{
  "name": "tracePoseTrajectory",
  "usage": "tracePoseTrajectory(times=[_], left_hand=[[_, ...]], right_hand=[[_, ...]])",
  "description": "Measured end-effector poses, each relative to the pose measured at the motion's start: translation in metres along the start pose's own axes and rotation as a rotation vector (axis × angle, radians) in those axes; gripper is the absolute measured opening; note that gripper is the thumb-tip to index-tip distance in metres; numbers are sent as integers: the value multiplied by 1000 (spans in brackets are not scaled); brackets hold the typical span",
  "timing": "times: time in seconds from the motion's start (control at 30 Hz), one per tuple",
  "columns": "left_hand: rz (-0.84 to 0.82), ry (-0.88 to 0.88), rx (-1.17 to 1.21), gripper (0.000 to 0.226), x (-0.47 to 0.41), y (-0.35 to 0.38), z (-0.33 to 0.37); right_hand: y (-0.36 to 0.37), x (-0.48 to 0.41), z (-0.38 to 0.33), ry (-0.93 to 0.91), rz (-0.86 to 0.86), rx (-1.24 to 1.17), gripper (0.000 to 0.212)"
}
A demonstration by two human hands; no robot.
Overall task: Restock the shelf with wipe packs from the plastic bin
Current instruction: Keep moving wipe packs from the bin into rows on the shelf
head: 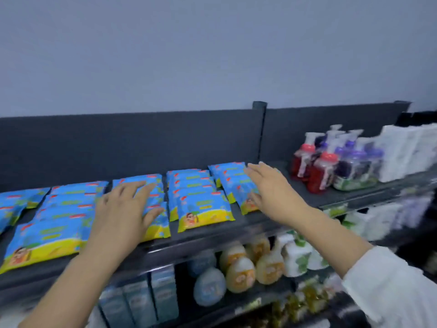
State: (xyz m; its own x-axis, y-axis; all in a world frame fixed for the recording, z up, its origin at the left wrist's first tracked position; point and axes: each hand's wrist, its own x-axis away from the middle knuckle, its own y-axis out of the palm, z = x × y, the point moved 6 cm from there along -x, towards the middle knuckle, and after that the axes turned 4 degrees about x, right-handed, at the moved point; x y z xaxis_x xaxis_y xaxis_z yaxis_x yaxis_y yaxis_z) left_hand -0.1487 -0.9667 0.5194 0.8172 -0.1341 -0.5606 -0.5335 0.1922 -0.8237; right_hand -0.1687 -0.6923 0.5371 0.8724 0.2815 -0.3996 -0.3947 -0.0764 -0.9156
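Note:
Blue and yellow wipe packs (205,210) lie flat in several overlapping rows on the dark top shelf (295,204). My left hand (125,207) lies flat with straight fingers on the third row from the left. My right hand (269,188) is over the rightmost row (230,176), fingers straight and spread, touching or just above the packs. Neither hand holds a pack. The plastic bin is out of view.
Red and purple pump bottles (324,166) and white packs (402,150) stand to the right on the same shelf. A dark back panel (142,143) runs behind it. Lower shelves hold round yellow and blue bottles (238,271) and blue cartons (151,299).

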Motion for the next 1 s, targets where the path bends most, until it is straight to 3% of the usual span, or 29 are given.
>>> tracePoseTrajectory(times=[0.17, 0.4, 0.67, 1.0], left_hand=[[21, 186, 92, 51, -8, 17, 134], [-47, 422, 253, 56, 10, 72, 333], [-196, 765, 374, 65, 51, 136, 549], [-330, 956, 492, 65, 44, 222, 690]], right_hand=[[-37, 90, 125, 125, -3, 80, 66], [-52, 268, 299, 481, -120, 166, 72], [-36, 434, 394, 786, -276, 216, 78], [6, 495, 484, 975, -384, 197, 74]])
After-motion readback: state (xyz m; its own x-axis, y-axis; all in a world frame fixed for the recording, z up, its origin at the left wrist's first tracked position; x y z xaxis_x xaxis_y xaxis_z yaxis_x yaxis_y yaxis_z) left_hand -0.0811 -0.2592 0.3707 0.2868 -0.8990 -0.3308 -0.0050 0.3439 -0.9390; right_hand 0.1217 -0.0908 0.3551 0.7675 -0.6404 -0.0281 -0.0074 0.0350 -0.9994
